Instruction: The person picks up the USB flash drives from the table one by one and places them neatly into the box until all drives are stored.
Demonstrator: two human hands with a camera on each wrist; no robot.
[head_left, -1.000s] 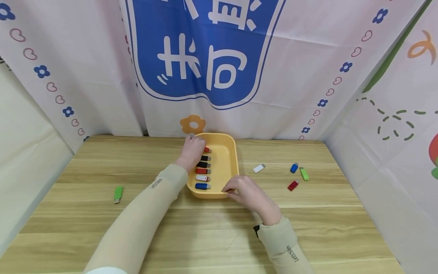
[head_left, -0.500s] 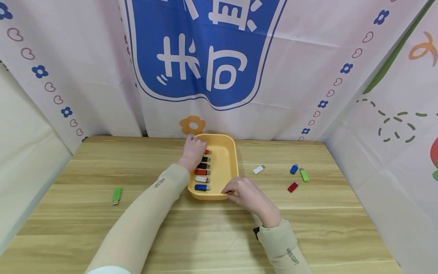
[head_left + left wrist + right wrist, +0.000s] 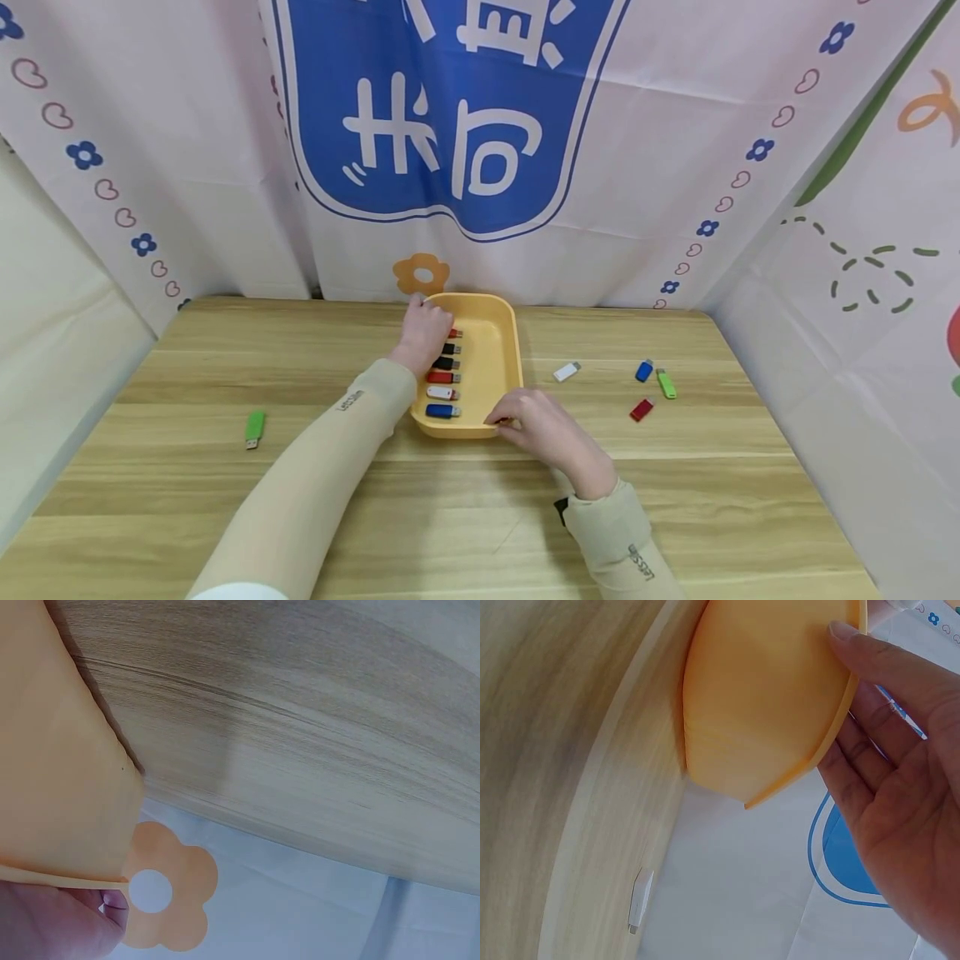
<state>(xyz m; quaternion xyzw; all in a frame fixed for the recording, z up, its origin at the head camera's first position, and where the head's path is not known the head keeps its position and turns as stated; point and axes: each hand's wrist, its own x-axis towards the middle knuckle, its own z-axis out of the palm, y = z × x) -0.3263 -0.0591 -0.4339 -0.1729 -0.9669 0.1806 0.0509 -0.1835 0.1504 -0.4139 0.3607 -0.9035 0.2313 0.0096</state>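
A yellow tray (image 3: 487, 362) stands near the back edge of the table. Several USB sticks lie in a column along its left side, among them a blue USB stick (image 3: 442, 411), a white USB stick (image 3: 442, 392) and a red USB stick (image 3: 444, 377). My left hand (image 3: 424, 333) grips the rim at the tray's far left corner and partly covers the farthest sticks. At the near right corner my right hand (image 3: 542, 427) pinches the rim; in the right wrist view the thumb (image 3: 844, 631) lies on the outer wall and the other fingers reach over the rim.
Right of the tray on the wooden table (image 3: 480, 517) lie a white USB stick (image 3: 567, 372), a blue one (image 3: 644, 371), a green one (image 3: 666, 384) and a red one (image 3: 642, 409). Another green USB stick (image 3: 255, 428) lies at left. A printed curtain (image 3: 480, 258) hangs behind.
Both hands keep their hold on the tray's rim, and the USB sticks keep their places. Only a very slight shift of the whole head view shows.
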